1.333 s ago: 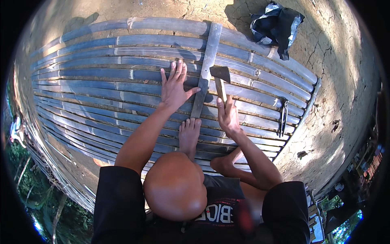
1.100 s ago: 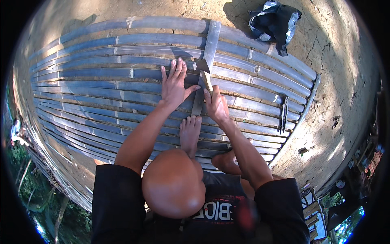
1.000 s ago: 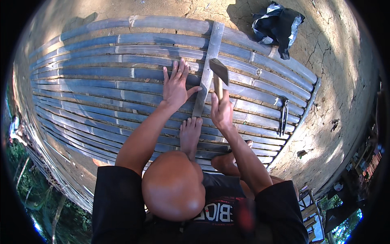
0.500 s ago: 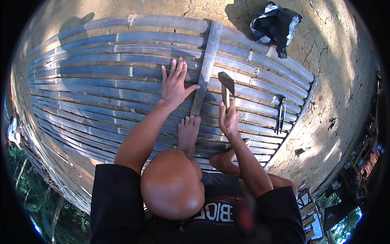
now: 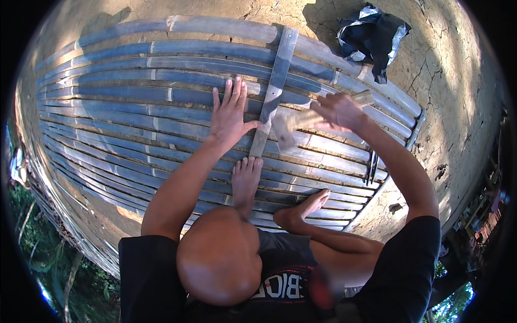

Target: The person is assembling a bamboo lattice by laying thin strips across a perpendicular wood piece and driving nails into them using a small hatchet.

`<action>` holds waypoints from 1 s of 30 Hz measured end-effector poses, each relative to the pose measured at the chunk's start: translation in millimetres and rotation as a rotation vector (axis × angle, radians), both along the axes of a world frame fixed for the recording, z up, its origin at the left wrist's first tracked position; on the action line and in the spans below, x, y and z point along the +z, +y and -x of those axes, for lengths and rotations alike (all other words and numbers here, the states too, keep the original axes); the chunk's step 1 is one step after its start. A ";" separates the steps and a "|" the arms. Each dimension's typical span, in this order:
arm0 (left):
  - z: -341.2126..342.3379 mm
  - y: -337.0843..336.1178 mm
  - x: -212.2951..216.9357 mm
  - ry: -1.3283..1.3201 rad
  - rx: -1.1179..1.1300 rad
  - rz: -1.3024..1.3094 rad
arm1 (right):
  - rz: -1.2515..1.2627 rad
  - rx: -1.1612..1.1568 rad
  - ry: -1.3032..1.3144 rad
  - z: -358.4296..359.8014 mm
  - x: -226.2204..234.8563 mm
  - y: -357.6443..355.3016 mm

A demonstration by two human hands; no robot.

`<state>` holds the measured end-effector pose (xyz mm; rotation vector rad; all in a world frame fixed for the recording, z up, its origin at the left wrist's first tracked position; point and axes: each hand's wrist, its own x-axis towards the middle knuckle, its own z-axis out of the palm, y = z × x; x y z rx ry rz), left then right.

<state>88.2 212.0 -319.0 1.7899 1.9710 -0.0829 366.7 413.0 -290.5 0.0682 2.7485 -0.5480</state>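
At center frame, a wooden strip [image 5: 278,75] is seemingly steadied across bamboo slats [image 5: 194,97] by the open left hand [image 5: 228,118] and a foot [image 5: 246,185]; a blurred tool [image 5: 304,119], possibly a hatchet, is gripped by the right hand [image 5: 340,112].

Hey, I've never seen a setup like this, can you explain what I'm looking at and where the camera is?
Sure. There's no machine here, just a person's two bare hands. A wide fisheye camera worn on the head looks down, so straight edges appear curved.

The left hand lies spread on bamboo slats, its thumb at the edge of a wooden strip laid across them. The toes of one bare foot are at the strip's near end.

The right hand grips a wooden-handled, hammer-like tool; its head is blurred.

To the right lie what look like pliers, partly hidden by the right forearm. A crumpled black plastic bag sits at the far right edge.
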 end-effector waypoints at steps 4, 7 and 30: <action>-3.0 1.5 5.2 -0.039 0.007 0.020 | 0.082 -0.106 -0.008 3.8 -3.7 13.1; -4.2 -5.7 2.6 -0.046 0.012 -0.017 | 0.164 0.076 0.048 -4.0 -3.0 -2.7; -1.2 -0.5 -0.7 0.013 0.007 -0.014 | 0.447 -1.116 0.671 43.1 19.6 -171.4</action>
